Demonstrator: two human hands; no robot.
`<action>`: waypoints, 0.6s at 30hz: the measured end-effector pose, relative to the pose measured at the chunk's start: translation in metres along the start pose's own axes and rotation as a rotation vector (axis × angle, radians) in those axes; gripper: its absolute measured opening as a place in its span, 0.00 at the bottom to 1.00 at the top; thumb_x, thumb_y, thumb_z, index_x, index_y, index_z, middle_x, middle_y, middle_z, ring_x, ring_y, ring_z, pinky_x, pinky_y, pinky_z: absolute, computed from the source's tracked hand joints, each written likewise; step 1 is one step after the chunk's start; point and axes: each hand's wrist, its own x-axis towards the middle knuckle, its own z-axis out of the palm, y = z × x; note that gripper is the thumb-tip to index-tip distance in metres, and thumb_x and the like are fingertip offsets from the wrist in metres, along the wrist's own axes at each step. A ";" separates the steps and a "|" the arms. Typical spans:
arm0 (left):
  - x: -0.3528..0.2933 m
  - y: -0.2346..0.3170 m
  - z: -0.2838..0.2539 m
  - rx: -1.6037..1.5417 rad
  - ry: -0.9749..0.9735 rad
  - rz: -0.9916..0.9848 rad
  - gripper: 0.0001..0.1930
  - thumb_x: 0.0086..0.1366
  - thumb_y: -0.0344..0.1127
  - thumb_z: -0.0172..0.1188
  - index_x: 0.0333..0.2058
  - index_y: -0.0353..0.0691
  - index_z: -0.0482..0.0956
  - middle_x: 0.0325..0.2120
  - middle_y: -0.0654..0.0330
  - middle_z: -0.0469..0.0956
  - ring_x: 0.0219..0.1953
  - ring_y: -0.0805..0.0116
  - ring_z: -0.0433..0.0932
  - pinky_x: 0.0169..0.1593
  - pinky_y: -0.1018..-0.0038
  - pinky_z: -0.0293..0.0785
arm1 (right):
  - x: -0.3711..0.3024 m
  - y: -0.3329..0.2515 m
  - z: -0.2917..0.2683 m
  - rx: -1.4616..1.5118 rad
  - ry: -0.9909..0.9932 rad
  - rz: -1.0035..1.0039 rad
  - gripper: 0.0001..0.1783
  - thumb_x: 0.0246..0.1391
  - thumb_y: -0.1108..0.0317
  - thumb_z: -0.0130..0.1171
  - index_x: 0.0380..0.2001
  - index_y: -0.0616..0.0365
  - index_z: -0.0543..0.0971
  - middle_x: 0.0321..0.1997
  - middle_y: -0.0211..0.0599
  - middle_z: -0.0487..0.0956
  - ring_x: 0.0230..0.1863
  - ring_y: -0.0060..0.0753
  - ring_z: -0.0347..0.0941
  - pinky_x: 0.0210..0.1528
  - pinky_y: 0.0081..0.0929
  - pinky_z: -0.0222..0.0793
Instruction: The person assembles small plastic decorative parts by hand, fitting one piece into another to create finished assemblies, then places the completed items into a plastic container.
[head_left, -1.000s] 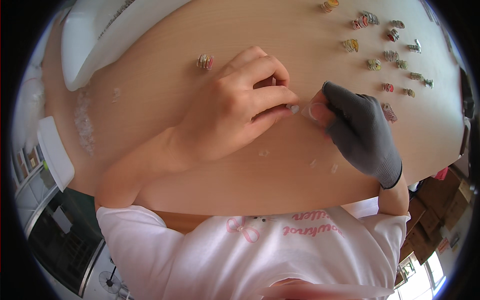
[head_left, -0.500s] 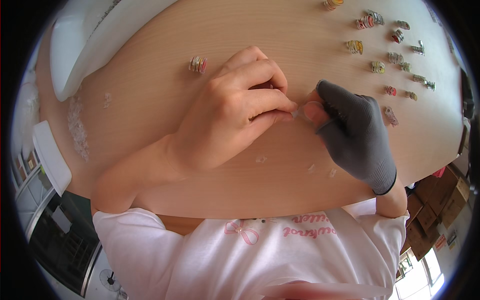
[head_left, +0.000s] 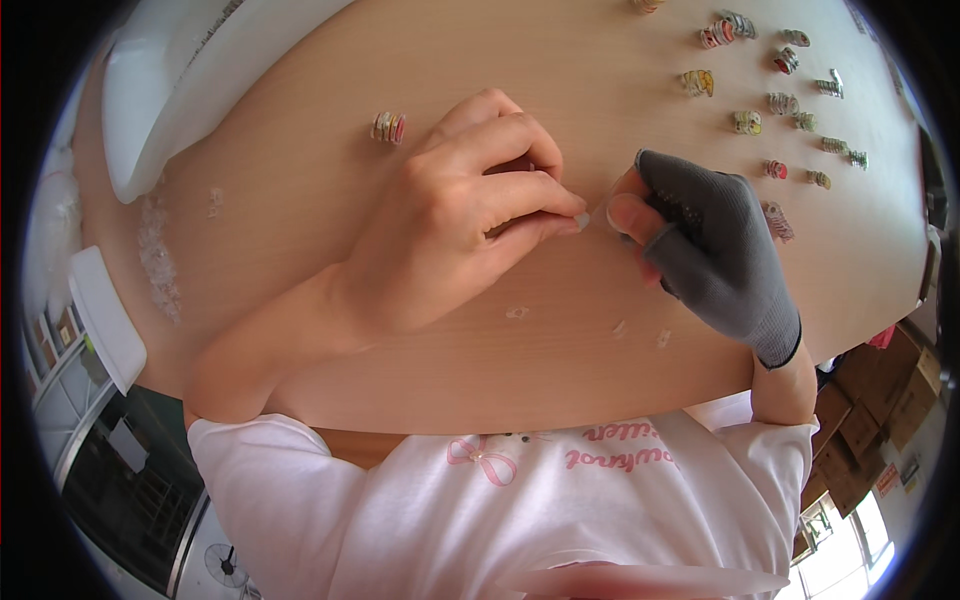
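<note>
My bare left hand (head_left: 455,215) pinches a small, pale, translucent piece (head_left: 582,221) between thumb and index finger. Facing it, my right hand (head_left: 715,245) wears a grey glove with bare fingertips. Its thumb and forefinger close on a thin, clear, rounded piece (head_left: 601,212), blurred and partly hidden. The two pieces are close together above the table; whether they touch is hard to make out. Beyond my left hand stands a short stack of colourful flat discs (head_left: 388,127). Small clear plastic bits (head_left: 517,313) lie on the near side of my hands.
Several similar small stacks (head_left: 747,122) spread over the far right of the wooden table (head_left: 480,380). A white tray (head_left: 135,120) occupies the far left, beside a strip of clear plastic bits (head_left: 157,260). A white box-like object (head_left: 105,315) sits at the left edge.
Both hands stay nearly in place. The fingertips have drawn slightly apart, and the right hand has tilted a little, showing more of its thumb. The view has shifted slightly.
</note>
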 end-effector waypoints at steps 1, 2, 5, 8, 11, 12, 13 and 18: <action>0.000 0.000 0.000 -0.002 -0.001 -0.001 0.12 0.45 0.21 0.75 0.30 0.37 0.87 0.30 0.63 0.76 0.36 0.65 0.74 0.32 0.72 0.70 | 0.000 0.002 0.000 -0.049 0.012 -0.018 0.04 0.58 0.75 0.55 0.30 0.65 0.74 0.18 0.44 0.70 0.17 0.34 0.67 0.24 0.31 0.63; -0.001 0.000 -0.001 0.005 -0.009 -0.004 0.12 0.44 0.21 0.75 0.31 0.37 0.87 0.30 0.63 0.76 0.36 0.65 0.73 0.32 0.72 0.70 | 0.000 0.004 0.002 -0.048 0.012 -0.015 0.04 0.58 0.75 0.55 0.30 0.65 0.74 0.18 0.44 0.70 0.17 0.34 0.67 0.24 0.31 0.63; -0.001 0.000 0.001 0.011 -0.008 0.001 0.13 0.43 0.21 0.75 0.31 0.37 0.87 0.30 0.62 0.76 0.36 0.64 0.73 0.32 0.71 0.69 | 0.000 0.009 0.002 -0.084 -0.006 -0.124 0.11 0.65 0.69 0.54 0.29 0.63 0.73 0.19 0.26 0.70 0.20 0.13 0.68 0.23 0.19 0.63; -0.001 0.002 0.000 0.019 -0.005 0.001 0.13 0.43 0.21 0.75 0.31 0.37 0.87 0.30 0.62 0.76 0.36 0.64 0.73 0.31 0.71 0.69 | 0.000 0.004 0.002 -0.168 0.019 -0.138 0.11 0.65 0.70 0.55 0.27 0.63 0.73 0.17 0.26 0.70 0.19 0.14 0.67 0.23 0.20 0.62; -0.002 0.004 0.000 0.019 -0.004 -0.012 0.14 0.42 0.20 0.75 0.31 0.36 0.87 0.30 0.62 0.76 0.36 0.64 0.73 0.31 0.71 0.68 | 0.001 -0.002 -0.001 -0.157 -0.025 -0.069 0.11 0.64 0.72 0.55 0.26 0.64 0.73 0.15 0.27 0.69 0.18 0.14 0.67 0.23 0.20 0.61; -0.002 0.003 -0.001 0.013 -0.006 -0.018 0.14 0.42 0.20 0.75 0.31 0.36 0.87 0.30 0.61 0.76 0.36 0.63 0.73 0.30 0.71 0.68 | 0.002 -0.006 -0.001 -0.139 -0.027 -0.037 0.11 0.63 0.72 0.56 0.26 0.64 0.73 0.15 0.27 0.69 0.18 0.14 0.67 0.22 0.21 0.61; -0.002 0.002 -0.001 0.008 -0.008 -0.019 0.14 0.42 0.20 0.75 0.31 0.36 0.87 0.30 0.61 0.76 0.36 0.63 0.73 0.30 0.71 0.68 | 0.002 -0.009 0.000 -0.121 -0.028 -0.004 0.11 0.63 0.72 0.56 0.26 0.64 0.73 0.15 0.27 0.69 0.18 0.14 0.67 0.22 0.21 0.60; 0.000 0.004 0.000 -0.008 0.006 -0.031 0.14 0.41 0.20 0.75 0.30 0.35 0.86 0.29 0.61 0.76 0.35 0.62 0.73 0.30 0.70 0.68 | -0.002 -0.015 0.009 -0.051 0.033 0.066 0.10 0.63 0.73 0.56 0.27 0.64 0.73 0.15 0.28 0.69 0.18 0.14 0.66 0.21 0.21 0.60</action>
